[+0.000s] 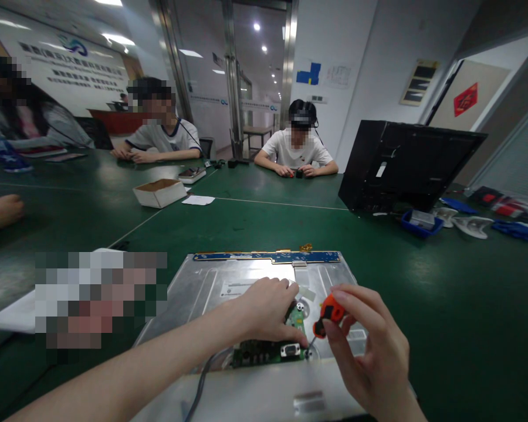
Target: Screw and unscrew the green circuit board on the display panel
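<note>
An LCD panel (202, 293) with a bare metal back lies in front of me, a green circuit board (297, 319) on it. A grey video connector (290, 350) sits at the board's near edge. My left hand (268, 310) rests over the board, thumb apart from the fingers, its thumb tip beside a screw (308, 353) at the corner. Parts of the board are hidden beneath it. Between the thumb and fingers of my right hand (365, 340) is a short orange and black screwdriver (328, 315), tilted, its tip at that screw.
A narrow blue circuit strip (264, 257) runs along the panel's far edge. A dark cable (200, 387) crosses its near side. Beyond are a cardboard box (159, 193), a black monitor housing (405, 164) and a blue tray (422, 224). Several people sit around the green table (264, 220).
</note>
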